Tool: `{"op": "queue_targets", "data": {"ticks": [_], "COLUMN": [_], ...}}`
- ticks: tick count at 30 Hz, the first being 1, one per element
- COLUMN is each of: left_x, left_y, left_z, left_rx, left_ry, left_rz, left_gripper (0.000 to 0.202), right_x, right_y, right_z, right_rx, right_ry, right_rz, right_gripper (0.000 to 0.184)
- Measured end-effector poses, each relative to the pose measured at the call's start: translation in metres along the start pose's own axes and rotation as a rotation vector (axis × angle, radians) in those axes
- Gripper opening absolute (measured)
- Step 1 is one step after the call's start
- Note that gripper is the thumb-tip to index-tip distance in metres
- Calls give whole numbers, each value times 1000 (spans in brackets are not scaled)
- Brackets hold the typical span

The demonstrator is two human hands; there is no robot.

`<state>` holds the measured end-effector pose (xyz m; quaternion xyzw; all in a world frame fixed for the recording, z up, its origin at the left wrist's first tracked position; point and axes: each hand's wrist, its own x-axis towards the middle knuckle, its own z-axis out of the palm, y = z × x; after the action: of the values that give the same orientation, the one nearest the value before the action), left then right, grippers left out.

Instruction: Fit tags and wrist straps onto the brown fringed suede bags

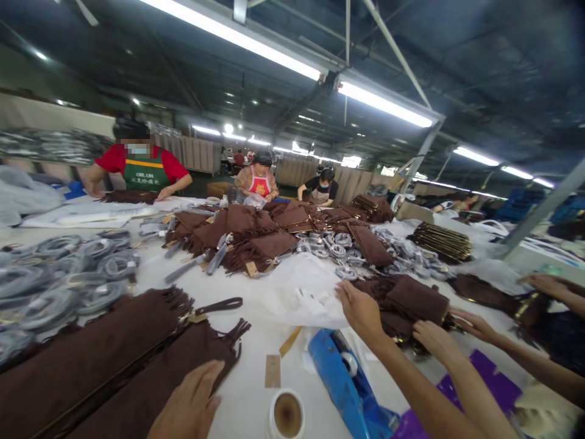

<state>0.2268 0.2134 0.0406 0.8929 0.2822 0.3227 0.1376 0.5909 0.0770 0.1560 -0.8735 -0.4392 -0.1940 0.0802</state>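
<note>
My left hand (192, 402) lies flat with fingers stretched out on a brown fringed suede bag (137, 366) at the near left of the table. My right hand (361, 311) reaches forward, fingers extended, touching the edge of a white plastic bag (297, 292) beside a small pile of brown bags (411, 302). It holds nothing that I can see. Another person's hand (434, 341) presses on that same pile just right of mine.
A blue tape dispenser (347, 378) and a tape roll (287, 414) lie at the near edge. Grey coiled straps (59, 274) cover the left, and more brown bags (256, 238) fill the middle. Co-workers' hands (475, 326) are at the right, and three people work at the far side.
</note>
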Motion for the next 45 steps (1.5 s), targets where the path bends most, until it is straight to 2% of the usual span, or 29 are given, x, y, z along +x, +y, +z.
{"op": "queue_targets", "data": {"ticks": [3, 5, 7, 9, 11, 13, 14, 15, 16, 18, 21, 24, 26, 28, 30, 33, 35, 36, 37, 39, 40, 42, 45], "left_x": [59, 92, 116, 134, 146, 153, 154, 154, 152, 145, 130, 115, 106, 99, 93, 85, 82, 82, 82, 87, 90, 100, 114], "left_y": [18, 29, 35, 33, 28, 23, 21, 20, 19, 18, 21, 32, 43, 55, 63, 68, 67, 66, 65, 61, 59, 57, 56], "left_z": [44, 71, 96, 116, 130, 136, 136, 135, 132, 126, 115, 108, 103, 98, 92, 81, 73, 69, 65, 60, 58, 56, 58], "left_rx": [222, 285, 313, 320, 307, 292, 288, 287, 288, 291, 302, 299, 282, 257, 229, 192, 167, 151, 132, 90, 61, -29, -168], "left_ry": [-64, -143, -190, -198, -224, -293, -332, -366, -393, -432, -487, -550, -607, -663, -706, -745, -746, -738, -728, -701, -686, -637, -534], "left_rz": [181, 268, 308, 325, 339, 351, 355, 360, 365, 376, 367, 319, 277, 235, 201, 181, 182, 182, 183, 189, 192, 185, 139], "left_gripper": [63, 75, 77, 62, 40, 31, 30, 29, 29, 27, 26, 24, 20, 19, 17, 17, 19, 19, 22, 39, 53, 72, 78], "right_x": [5, 6, 1, -10, -26, -39, -42, -42, -38, -20, 19, 42, 41, 26, -3, -68, -116, -137, -155, -179, -186, -193, -194], "right_y": [12, 16, 14, 3, -14, -33, -40, -46, -48, -44, -22, -7, -8, -17, -33, -63, -80, -86, -91, -95, -95, -94, -91], "right_z": [-3, -3, -3, -3, -1, 4, 8, 13, 20, 36, 58, 67, 62, 47, 27, 0, -3, 2, 10, 34, 46, 69, 86], "right_rx": [96, 177, 200, 159, 104, 84, 89, 91, 85, 28, -98, -136, -130, -123, -103, 1, 95, 136, 151, 142, 132, 125, 147], "right_ry": [28, 39, 76, 143, 162, 49, -41, -128, -197, -258, -263, -301, -337, -352, -317, -273, -346, -361, -337, -294, -283, -304, -387], "right_rz": [94, 143, 114, -35, -308, -624, -740, -796, -792, -652, -458, -423, -441, -458, -465, -498, -550, -549, -519, -481, -456, -419, -397], "right_gripper": [29, 27, 25, 26, 30, 33, 32, 31, 30, 34, 40, 27, 21, 21, 20, 17, 18, 15, 23, 52, 60, 60, 50]}}
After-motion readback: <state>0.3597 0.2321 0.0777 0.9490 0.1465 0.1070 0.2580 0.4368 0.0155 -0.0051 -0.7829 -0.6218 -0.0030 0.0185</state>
